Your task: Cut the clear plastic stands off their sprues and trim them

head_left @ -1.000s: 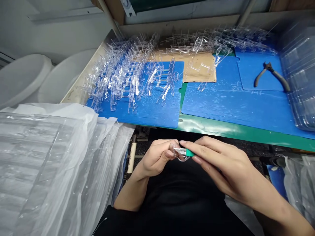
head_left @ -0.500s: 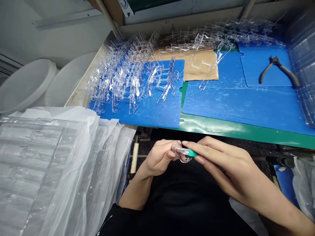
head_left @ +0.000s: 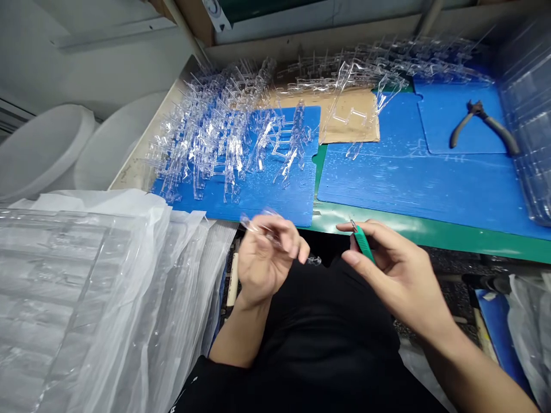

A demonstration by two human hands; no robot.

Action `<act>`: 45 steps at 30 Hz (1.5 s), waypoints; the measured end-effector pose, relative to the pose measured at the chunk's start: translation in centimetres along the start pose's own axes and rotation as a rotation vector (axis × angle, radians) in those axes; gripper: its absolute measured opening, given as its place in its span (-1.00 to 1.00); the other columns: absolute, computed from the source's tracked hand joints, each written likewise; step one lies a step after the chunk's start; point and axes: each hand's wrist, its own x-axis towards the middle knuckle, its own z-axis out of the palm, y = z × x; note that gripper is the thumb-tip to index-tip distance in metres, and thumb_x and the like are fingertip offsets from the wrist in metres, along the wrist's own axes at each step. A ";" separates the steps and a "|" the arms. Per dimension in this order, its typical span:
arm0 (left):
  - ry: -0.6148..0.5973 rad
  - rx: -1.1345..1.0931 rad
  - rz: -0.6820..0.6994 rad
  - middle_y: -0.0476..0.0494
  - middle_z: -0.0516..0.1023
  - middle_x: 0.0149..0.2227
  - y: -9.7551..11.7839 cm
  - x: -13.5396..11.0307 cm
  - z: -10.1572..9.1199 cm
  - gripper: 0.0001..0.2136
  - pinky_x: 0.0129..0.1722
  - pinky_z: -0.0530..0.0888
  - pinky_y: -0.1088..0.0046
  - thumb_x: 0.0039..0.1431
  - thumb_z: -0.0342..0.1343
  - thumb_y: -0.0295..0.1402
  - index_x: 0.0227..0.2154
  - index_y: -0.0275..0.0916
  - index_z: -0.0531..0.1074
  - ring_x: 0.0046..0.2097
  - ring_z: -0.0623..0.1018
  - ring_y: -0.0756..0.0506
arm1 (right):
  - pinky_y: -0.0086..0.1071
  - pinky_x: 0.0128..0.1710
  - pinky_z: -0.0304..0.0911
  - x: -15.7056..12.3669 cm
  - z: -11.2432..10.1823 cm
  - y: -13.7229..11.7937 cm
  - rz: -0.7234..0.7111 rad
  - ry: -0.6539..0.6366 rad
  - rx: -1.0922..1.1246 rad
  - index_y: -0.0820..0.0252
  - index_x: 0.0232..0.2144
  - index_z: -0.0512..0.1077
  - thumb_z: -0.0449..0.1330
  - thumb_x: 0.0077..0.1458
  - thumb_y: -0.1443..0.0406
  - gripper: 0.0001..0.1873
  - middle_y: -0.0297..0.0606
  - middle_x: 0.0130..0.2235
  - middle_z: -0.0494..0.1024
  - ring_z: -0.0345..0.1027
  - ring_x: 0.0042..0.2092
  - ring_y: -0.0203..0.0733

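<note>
The left hand (head_left: pixel 264 261) is half closed, with thumb and fingers pinching a thin clear plastic piece (head_left: pixel 260 228) in the air just off the near edge of the desk (head_left: pixel 413 229). (The piece is blurred here, so its exact outline is hard to read.) A small clear plastic bit (head_left: pixel 315 261) lies just beyond the left hand, against a dark shirt (head_left: pixel 327 321); whether it joins the held piece, I cannot tell. The right hand (head_left: pixel 400 278) is loosely closed around a green-handled hand tool (head_left: pixel 364 244), whose slim metal tip (head_left: pixel 353 225) points up and away from the palm.

The clear plastic piece looks light and stiff but brittle, and its smooth surface may slip, so the sturdiest hold seems to be the thickest part, not the thin ends.

Many similar clear plastic pieces (head_left: pixel 215 137) are heaped on a blue mat (head_left: pixel 275 207) toward the back of the desk, with a cardboard sheet (head_left: pixel 348 129) beside them. Diagonal cutters (head_left: pixel 482 126) lie on another blue mat (head_left: pixel 456 123) near the back right corner, and plastic sheeting (head_left: pixel 94 298) is piled at the left.
</note>
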 end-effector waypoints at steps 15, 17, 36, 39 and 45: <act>-0.259 1.274 0.751 -0.10 0.69 0.01 -0.6 0.5 -1.3 -0.70 0.43 0.23 -0.16 0.33 0.39 -0.21 0.06 0.03 0.50 0.16 0.62 -0.26 | -0.40 -0.37 0.26 -1.2 1.0 -1.4 -0.213 0.079 -0.017 0.14 -0.17 0.64 0.40 0.31 0.41 -0.91 -0.38 -0.35 0.45 0.32 -0.38 -0.31; -0.410 1.245 0.690 0.02 0.72 -0.19 -0.2 0.3 -1.5 -0.90 0.38 0.26 -0.04 0.45 0.23 -0.38 -0.06 -0.04 0.51 -0.08 0.69 -0.12 | -0.38 -0.34 0.30 -1.6 0.8 -1.6 -0.250 0.039 -0.060 0.14 -0.03 0.61 0.41 0.33 0.35 -0.82 -0.34 -0.28 0.48 0.35 -0.35 -0.29; -0.233 1.112 0.617 0.08 0.51 -0.43 0.3 -0.8 -1.1 -0.89 -0.09 0.16 0.18 0.53 0.04 -0.32 -0.20 -0.14 0.36 -0.44 0.45 -0.03 | -0.37 -0.29 0.37 -3.8 0.2 -3.3 -0.303 -0.106 -0.393 0.20 0.21 0.48 0.10 0.55 0.36 -0.71 -0.21 -0.17 0.55 0.51 -0.28 -0.24; -0.228 1.144 0.622 0.08 0.52 -0.44 0.4 -0.9 -1.0 -0.87 -0.10 0.16 0.18 0.54 0.04 -0.31 -0.22 -0.14 0.35 -0.43 0.46 -0.03 | -0.37 -0.30 0.37 -3.8 0.1 -3.4 -0.300 -0.117 -0.394 0.20 0.21 0.48 0.09 0.55 0.35 -0.70 -0.21 -0.17 0.55 0.50 -0.29 -0.25; -0.239 1.171 0.631 0.07 0.52 -0.44 0.5 -1.0 -0.8 -0.84 -0.13 0.13 0.18 0.54 0.03 -0.33 -0.25 -0.17 0.36 -0.43 0.46 -0.03 | -0.36 -0.30 0.36 -3.9 -0.1 -3.4 -0.280 -0.134 -0.391 0.19 0.22 0.48 0.10 0.55 0.36 -0.70 -0.22 -0.17 0.54 0.49 -0.28 -0.25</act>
